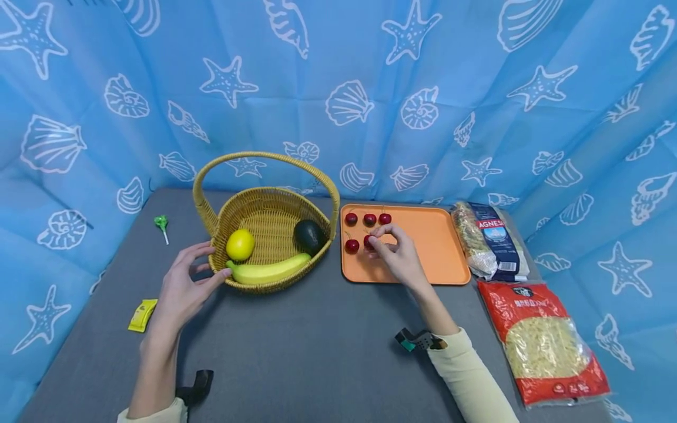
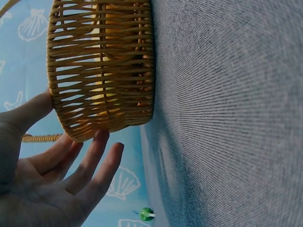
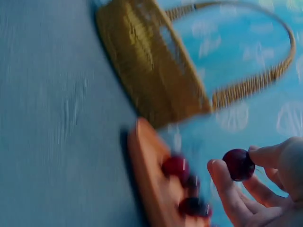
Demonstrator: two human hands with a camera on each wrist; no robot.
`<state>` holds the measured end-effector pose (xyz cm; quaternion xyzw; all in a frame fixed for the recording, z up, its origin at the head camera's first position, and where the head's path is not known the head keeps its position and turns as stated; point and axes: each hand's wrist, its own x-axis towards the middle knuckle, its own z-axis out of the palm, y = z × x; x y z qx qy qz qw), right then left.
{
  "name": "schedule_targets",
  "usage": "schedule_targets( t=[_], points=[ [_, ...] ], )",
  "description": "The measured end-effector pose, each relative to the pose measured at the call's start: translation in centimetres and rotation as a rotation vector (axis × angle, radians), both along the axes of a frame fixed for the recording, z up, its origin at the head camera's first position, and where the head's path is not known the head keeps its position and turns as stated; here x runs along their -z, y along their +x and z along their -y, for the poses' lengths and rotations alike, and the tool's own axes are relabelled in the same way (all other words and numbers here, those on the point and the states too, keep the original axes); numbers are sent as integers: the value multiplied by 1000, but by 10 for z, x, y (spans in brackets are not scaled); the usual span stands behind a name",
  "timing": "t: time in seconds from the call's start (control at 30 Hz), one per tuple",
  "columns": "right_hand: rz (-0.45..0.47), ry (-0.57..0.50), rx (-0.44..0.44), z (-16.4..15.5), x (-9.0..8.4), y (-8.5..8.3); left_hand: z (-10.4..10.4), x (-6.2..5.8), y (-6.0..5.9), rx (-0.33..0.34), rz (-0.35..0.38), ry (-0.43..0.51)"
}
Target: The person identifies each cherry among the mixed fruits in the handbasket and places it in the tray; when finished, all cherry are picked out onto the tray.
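While the right hand (image 1: 399, 255) pinches a cherry (image 3: 238, 164) w/ just fingertips over the orange tray (image 1: 439, 258), imo it could slip & roll off; left hand (image 1: 182, 288) relaxed open, touching the basket (image 1: 264, 220) rim

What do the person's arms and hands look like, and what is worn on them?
Both hands, the left hand and the right hand, are bare, with no gloves or rings visible. Both arms wear pale cream long sleeves, pushed back from the wrists. Each wrist carries a small black device; the right one has a teal part.
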<state>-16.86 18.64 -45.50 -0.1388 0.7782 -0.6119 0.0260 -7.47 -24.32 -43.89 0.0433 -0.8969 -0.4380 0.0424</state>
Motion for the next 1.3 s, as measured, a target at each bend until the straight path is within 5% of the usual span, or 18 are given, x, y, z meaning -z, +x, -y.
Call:
schedule_targets(
  t=[0.1,0.53,1.03,1.3],
  points=[
    [5,43,60,-22,12,-10,-2,0,-1,-2,-8,3],
    [-58,443,45,-56,32,-28,-3,-1,1,-4,5,11],
    [-20,410,29,-62,39,-30,-2,-1,-1,4,9,8],
    [6,382,41,-64,34,-27,2,-4,0,66,-19,-12]
  ],
)
